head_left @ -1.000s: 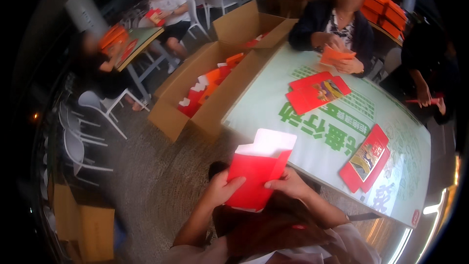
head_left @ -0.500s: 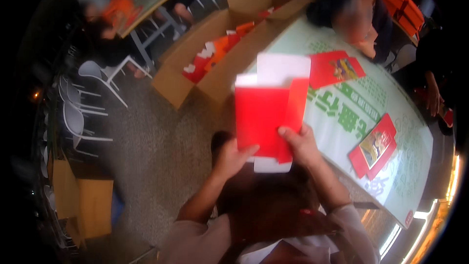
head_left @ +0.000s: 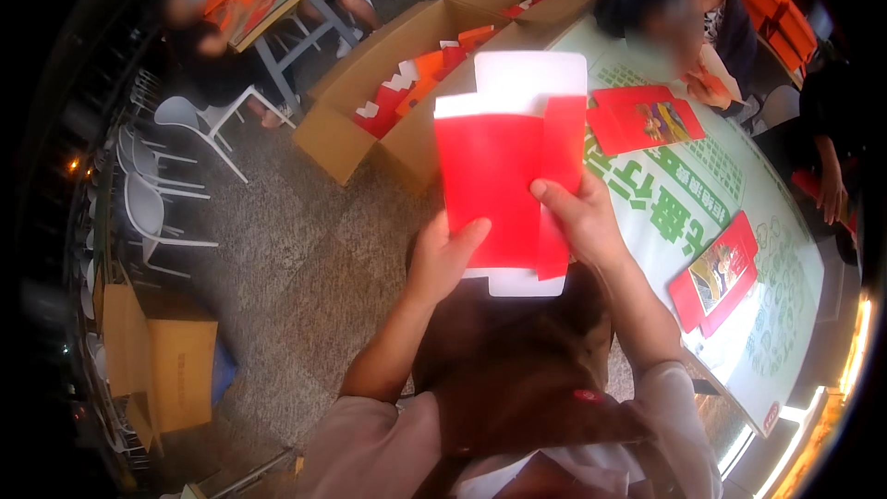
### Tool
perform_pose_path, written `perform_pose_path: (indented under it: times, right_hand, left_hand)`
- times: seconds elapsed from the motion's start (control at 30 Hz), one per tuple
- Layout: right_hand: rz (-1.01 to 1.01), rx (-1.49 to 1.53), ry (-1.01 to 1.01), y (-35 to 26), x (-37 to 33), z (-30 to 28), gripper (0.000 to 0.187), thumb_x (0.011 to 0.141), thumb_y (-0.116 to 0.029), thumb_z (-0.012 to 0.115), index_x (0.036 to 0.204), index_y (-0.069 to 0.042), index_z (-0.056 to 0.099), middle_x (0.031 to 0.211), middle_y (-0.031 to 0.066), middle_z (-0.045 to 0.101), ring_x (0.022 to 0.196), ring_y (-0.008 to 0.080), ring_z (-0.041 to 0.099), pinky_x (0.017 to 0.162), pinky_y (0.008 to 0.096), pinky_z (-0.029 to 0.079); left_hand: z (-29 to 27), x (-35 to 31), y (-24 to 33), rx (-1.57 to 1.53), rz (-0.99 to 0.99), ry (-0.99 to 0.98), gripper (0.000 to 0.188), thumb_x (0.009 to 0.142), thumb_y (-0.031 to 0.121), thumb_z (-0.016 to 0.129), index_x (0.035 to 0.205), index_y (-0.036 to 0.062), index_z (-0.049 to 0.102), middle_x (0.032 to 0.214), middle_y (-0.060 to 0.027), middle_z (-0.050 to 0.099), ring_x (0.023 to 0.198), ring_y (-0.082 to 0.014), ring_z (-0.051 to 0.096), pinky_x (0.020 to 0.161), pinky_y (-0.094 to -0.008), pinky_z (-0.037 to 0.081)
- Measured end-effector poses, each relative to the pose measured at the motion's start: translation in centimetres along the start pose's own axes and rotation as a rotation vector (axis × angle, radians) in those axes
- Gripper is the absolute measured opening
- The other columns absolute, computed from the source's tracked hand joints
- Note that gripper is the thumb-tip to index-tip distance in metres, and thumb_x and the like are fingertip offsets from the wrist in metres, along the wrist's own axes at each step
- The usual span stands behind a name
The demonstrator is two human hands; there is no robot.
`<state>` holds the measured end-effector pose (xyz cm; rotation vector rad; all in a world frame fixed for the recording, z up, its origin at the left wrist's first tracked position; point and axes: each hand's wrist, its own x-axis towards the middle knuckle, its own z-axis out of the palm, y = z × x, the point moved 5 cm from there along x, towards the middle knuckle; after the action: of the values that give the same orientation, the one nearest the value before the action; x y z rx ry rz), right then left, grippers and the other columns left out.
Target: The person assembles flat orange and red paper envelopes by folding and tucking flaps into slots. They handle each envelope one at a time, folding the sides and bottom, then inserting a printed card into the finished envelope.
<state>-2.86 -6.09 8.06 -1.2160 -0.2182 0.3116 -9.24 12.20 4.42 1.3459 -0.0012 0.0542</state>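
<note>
Both hands pinch one flat red carton by its sides: the left hand at the lower left edge, the right hand on the right edge strip, thumbs on the front face, other fingers largely hidden. The carton is in front of the person's body, its white flaps spread at top and bottom. To the right, two picture-printed red cartons lie apart on the pale table. Beyond, a large cardboard box holds red and orange pieces; a co-worker sits across the table.
</note>
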Motion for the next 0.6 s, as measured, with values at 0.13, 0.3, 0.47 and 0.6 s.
perform_pose_path:
  times: [0.13, 0.3, 0.47, 0.6]
  right_hand:
    - [-0.017, 0.061, -0.053, -0.8, 0.8, 1.1, 0.037, 0.096, -0.009, 0.068, 0.129, 0.003, 0.057, 0.12, 0.0105, 0.066, 0.11, 0.0154, 0.061, 0.095, 0.0307, 0.051]
    - [-0.128, -0.19, -0.097, -2.8, 2.1, 1.8, 0.048, 0.094, -0.008, 0.07, 0.135, 0.003, 0.049, 0.123, 0.0116, 0.064, 0.111, 0.0176, 0.062, 0.096, 0.0322, 0.051]
    - [-0.146, -0.22, -0.064, -4.3, 2.6, 2.8, 0.05, 0.092, -0.005, 0.071, 0.135, 0.004, 0.048, 0.123, 0.0105, 0.065, 0.11, 0.017, 0.063, 0.095, 0.032, 0.052]
    - [-0.196, -0.19, -0.128, -4.1, 3.0, 2.7, 0.039, 0.094, -0.003, 0.066, 0.131, 0.002, 0.055, 0.117, 0.0083, 0.067, 0.106, 0.0139, 0.064, 0.091, 0.0287, 0.053]
  left_hand:
    - [0.7, 0.5, 2.3, -0.024, 0.176, 0.04, 0.04, 0.097, 0.009, 0.065, 0.133, -0.0032, 0.054, 0.122, -0.008, 0.065, 0.11, -0.0138, 0.062, 0.096, -0.0301, 0.05]
    - [-0.2, 2.0, 3.3, 0.075, 0.24, 0.107, 0.038, 0.097, 0.01, 0.065, 0.132, -0.002, 0.055, 0.121, -0.0094, 0.066, 0.108, -0.015, 0.063, 0.095, -0.031, 0.051]
    - [-0.1, 2.9, 3.0, 0.185, 0.245, 0.248, 0.033, 0.098, 0.007, 0.063, 0.129, -0.0017, 0.057, 0.122, -0.0096, 0.066, 0.109, -0.0157, 0.062, 0.096, -0.0312, 0.05]
    - [-0.3, 3.2, 3.7, 0.24, 0.26, 0.257, 0.031, 0.1, 0.007, 0.061, 0.129, -0.0018, 0.057, 0.123, -0.0091, 0.065, 0.11, -0.0157, 0.061, 0.097, -0.0311, 0.049]
